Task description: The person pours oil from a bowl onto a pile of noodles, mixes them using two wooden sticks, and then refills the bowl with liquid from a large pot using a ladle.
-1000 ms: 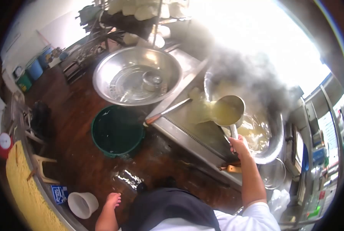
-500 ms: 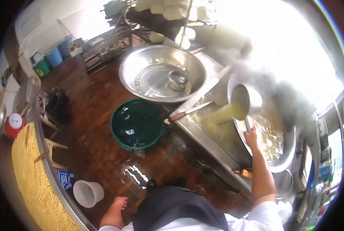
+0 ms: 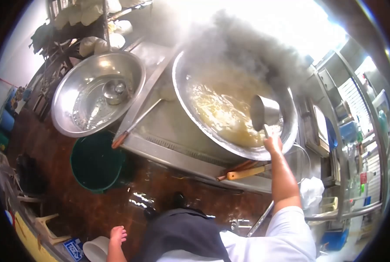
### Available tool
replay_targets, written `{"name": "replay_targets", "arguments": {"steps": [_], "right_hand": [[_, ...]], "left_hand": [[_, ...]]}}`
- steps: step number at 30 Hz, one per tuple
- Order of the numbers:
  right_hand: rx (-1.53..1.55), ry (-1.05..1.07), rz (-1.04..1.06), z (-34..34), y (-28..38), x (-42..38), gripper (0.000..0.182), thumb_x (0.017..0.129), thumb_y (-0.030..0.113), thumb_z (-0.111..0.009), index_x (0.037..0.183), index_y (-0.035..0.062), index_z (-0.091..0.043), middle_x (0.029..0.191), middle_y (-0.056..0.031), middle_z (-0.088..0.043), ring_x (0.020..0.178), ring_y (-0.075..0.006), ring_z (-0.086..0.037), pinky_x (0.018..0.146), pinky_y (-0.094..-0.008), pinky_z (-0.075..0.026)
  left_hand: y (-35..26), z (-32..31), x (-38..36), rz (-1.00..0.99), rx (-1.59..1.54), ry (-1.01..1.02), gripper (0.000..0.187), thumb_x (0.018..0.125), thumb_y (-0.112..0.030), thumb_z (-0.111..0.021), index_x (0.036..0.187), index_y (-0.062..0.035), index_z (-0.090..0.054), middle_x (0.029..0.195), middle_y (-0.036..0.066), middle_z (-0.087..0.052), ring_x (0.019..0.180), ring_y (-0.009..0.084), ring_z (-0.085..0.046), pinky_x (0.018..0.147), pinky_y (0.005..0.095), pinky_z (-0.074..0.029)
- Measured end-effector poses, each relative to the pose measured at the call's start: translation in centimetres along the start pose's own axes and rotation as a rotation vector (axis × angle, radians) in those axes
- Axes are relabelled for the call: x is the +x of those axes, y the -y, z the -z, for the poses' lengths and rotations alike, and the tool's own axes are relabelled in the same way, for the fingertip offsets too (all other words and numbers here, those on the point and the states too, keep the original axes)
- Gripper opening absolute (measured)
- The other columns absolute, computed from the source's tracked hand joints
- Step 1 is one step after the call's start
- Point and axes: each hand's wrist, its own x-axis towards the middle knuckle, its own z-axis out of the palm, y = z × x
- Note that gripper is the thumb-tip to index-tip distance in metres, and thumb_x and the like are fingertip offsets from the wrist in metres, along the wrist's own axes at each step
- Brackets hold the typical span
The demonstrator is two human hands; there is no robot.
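My right hand is closed on the handle of a metal scoop, whose cup is tilted over the right part of a large steaming pot. Yellowish bubbling liquid fills the pot. Low at the left, away from any object, hangs my left hand, its fingers loosely apart and nothing in it. On the metal counter left of the pot lies a long tool with a wooden handle. Other wooden handles stick out below the pot's rim.
A wide metal basin holding a small metal container stands at the left. Below it is a green tub on the wet brown floor. Shelves line the right side. A white bucket sits at lower left.
The view has swung right. My right hand has moved the scoop from above the counter, where it poured yellowish liquid, to over the pot. No pouring stream shows now.
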Motion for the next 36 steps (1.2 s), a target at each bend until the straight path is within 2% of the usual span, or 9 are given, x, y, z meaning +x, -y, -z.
{"name": "replay_targets", "arguments": {"steps": [4, 9, 12, 14, 15, 19, 21, 30, 36], "right_hand": [[-0.203, -0.003, -0.101, 1.7, -6.8, 3.2, 0.030, 0.089, 0.022, -0.055, 0.114, 0.0077, -0.063, 0.113, -0.0183, -0.069, 0.109, -0.0365, -0.065, 0.092, -0.0467, -0.052], [-0.197, 0.211, -0.097, 0.9, -6.3, 3.4, 0.030, 0.085, 0.018, -0.061, 0.110, 0.0041, -0.068, 0.115, -0.0197, -0.069, 0.111, -0.0346, -0.065, 0.094, -0.0449, -0.052], [-0.143, 0.514, -0.038, -1.3, -1.6, 2.5, 0.028, 0.081, 0.015, -0.063, 0.101, -0.0032, -0.069, 0.088, -0.0193, -0.073, 0.078, -0.0271, -0.073, 0.072, -0.0382, -0.058], [-0.115, 0.681, 0.013, -1.6, 1.6, 2.3, 0.027, 0.080, 0.015, -0.065, 0.096, -0.0063, -0.068, 0.072, -0.0155, -0.070, 0.060, -0.0225, -0.068, 0.056, -0.0359, -0.055], [0.096, 0.700, -0.026, -1.6, 2.2, 1.7, 0.019, 0.080, 0.015, -0.069, 0.087, -0.0028, -0.065, 0.067, -0.0091, -0.064, 0.054, -0.0176, -0.062, 0.047, -0.0331, -0.049], [0.534, 0.897, -0.125, 0.5, 4.0, -1.2, 0.014, 0.085, 0.010, -0.068, 0.083, 0.0072, -0.055, 0.066, -0.0003, -0.054, 0.047, -0.0110, -0.051, 0.039, -0.0273, -0.036], [0.588, 0.881, -0.144, 1.1, 4.8, -3.2, 0.014, 0.085, 0.010, -0.069, 0.084, 0.0079, -0.055, 0.066, -0.0002, -0.054, 0.047, -0.0105, -0.051, 0.039, -0.0273, -0.036], [1.077, 1.008, -0.147, 3.3, 10.3, -12.2, 0.017, 0.085, 0.015, -0.068, 0.091, 0.0110, -0.053, 0.064, 0.0014, -0.054, 0.047, -0.0103, -0.050, 0.040, -0.0270, -0.039], [0.892, 0.771, 0.160, 3.6, 16.3, -16.4, 0.020, 0.084, 0.015, -0.069, 0.092, 0.0092, -0.051, 0.066, 0.0005, -0.055, 0.048, -0.0104, -0.052, 0.044, -0.0253, -0.044]], "left_hand": [[-1.2, -1.1, -0.9, 0.039, 0.046, -0.018, 0.028, 0.090, -0.026, -0.063, 0.114, -0.0121, -0.061, 0.085, 0.003, -0.061, 0.065, 0.0158, -0.058, 0.050, 0.0328, -0.046], [-2.1, -2.3, -1.2, 0.029, 0.011, -0.003, 0.028, 0.090, -0.026, -0.065, 0.113, -0.0121, -0.061, 0.083, 0.002, -0.061, 0.064, 0.0147, -0.058, 0.051, 0.0319, -0.045], [-2.3, -3.5, -1.0, 0.012, 0.003, -0.015, 0.028, 0.090, -0.026, -0.065, 0.113, -0.0120, -0.061, 0.081, 0.001, -0.061, 0.063, 0.0141, -0.057, 0.051, 0.0307, -0.045], [-2.2, -3.8, -0.5, -0.003, 0.024, 0.056, 0.033, 0.091, -0.030, -0.064, 0.119, -0.0134, -0.057, 0.096, 0.005, -0.064, 0.078, 0.0209, -0.062, 0.062, 0.0372, -0.051], [-2.1, -4.0, -0.5, -0.017, 0.038, 0.043, 0.032, 0.091, -0.030, -0.064, 0.119, -0.0134, -0.058, 0.097, 0.005, -0.064, 0.079, 0.0209, -0.063, 0.061, 0.0367, -0.050], [-0.8, -3.5, -0.4, -0.022, -0.010, 0.059, 0.033, 0.091, -0.030, -0.063, 0.119, -0.0134, -0.057, 0.098, 0.005, -0.065, 0.080, 0.0206, -0.063, 0.060, 0.0359, -0.050], [0.4, -2.7, -0.3, 0.030, -0.032, 0.036, 0.027, 0.091, -0.028, -0.064, 0.114, -0.0124, -0.061, 0.086, 0.002, -0.063, 0.069, 0.0155, -0.059, 0.058, 0.0337, -0.048], [4.3, 1.5, 1.2, 0.130, -0.002, 0.004, 0.031, 0.092, -0.031, -0.065, 0.116, -0.0118, -0.059, 0.094, 0.006, -0.064, 0.078, 0.0222, -0.062, 0.069, 0.0441, -0.051], [3.9, 2.4, 2.7, 0.043, -0.044, 0.047, 0.037, 0.092, -0.033, -0.065, 0.121, -0.0119, -0.057, 0.102, 0.008, -0.065, 0.085, 0.0245, -0.063, 0.075, 0.0488, -0.051]]}}
